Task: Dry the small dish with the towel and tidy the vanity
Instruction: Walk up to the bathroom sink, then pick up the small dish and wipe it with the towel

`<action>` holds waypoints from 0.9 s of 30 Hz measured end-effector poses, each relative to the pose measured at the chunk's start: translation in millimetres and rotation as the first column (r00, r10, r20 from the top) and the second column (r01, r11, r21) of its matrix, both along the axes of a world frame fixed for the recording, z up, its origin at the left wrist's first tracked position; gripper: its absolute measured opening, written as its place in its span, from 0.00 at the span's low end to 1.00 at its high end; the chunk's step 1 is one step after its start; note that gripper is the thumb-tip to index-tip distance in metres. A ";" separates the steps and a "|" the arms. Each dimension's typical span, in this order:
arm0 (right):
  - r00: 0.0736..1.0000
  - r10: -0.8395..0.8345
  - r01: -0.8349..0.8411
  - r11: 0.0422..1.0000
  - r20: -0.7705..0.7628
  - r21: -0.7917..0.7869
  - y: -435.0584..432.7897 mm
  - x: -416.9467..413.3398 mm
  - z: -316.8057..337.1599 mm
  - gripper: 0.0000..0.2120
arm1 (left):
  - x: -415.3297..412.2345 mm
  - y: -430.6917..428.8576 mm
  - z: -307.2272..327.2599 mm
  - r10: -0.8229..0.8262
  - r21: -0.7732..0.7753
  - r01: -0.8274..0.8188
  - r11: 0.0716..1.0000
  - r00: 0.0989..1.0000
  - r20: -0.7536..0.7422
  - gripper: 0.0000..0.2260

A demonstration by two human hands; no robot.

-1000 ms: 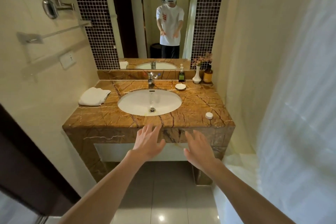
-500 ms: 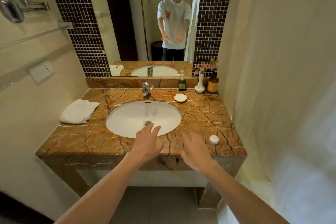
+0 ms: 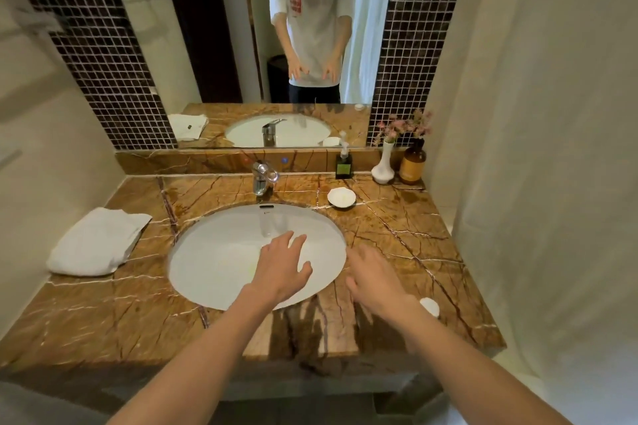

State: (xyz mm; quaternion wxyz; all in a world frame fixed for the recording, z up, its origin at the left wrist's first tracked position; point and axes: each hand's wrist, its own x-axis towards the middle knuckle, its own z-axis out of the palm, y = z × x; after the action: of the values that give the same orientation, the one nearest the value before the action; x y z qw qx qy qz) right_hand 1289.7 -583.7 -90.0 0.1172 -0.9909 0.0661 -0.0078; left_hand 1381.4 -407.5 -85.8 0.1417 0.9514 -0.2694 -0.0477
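Observation:
A small white dish [image 3: 341, 198] sits on the brown marble vanity top [image 3: 397, 228], behind the sink's right rim. A folded white towel [image 3: 95, 241] lies at the counter's left edge. My left hand [image 3: 281, 267] hovers open, palm down, over the right half of the white basin [image 3: 214, 259]. My right hand [image 3: 374, 278] is open too, above the counter just right of the basin's rim. Neither hand holds anything. A small round white lid or puck [image 3: 429, 306] rests near the front right, partly behind my right wrist.
A chrome faucet [image 3: 262, 178] stands behind the basin. At the back right are a dark pump bottle [image 3: 344, 164], a white vase with pink flowers [image 3: 384, 166] and an amber bottle [image 3: 412, 162]. A mirror is ahead, a white curtain to the right.
I have stepped closer to the vanity. Both open hands moved forward, from in front of the counter edge to over the basin and its right rim.

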 end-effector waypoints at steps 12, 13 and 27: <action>0.994 -0.018 0.019 1.000 -0.112 0.008 -33.8 86.7 -24.7 0.25 | 82.1 -41.6 -28.9 -0.046 0.031 0.048 0.998 0.998 -0.050 0.27; 0.993 -0.019 0.021 1.000 -0.113 0.014 -39.0 93.4 -27.1 0.25 | 88.7 -46.6 -31.4 -0.041 0.030 0.042 0.999 0.998 -0.053 0.27; 0.988 0.000 0.012 0.997 -0.151 0.075 -127.4 198.0 -51.4 0.23 | 168.5 -123.5 -60.4 0.106 -0.052 -0.115 0.992 0.982 -0.157 0.25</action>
State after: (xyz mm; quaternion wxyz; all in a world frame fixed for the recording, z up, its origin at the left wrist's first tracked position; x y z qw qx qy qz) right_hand 1487.7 -711.1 -141.4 0.1493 -0.9833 0.0779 0.0695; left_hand 1549.9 -531.0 -146.1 0.1936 0.9535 -0.2057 -0.1049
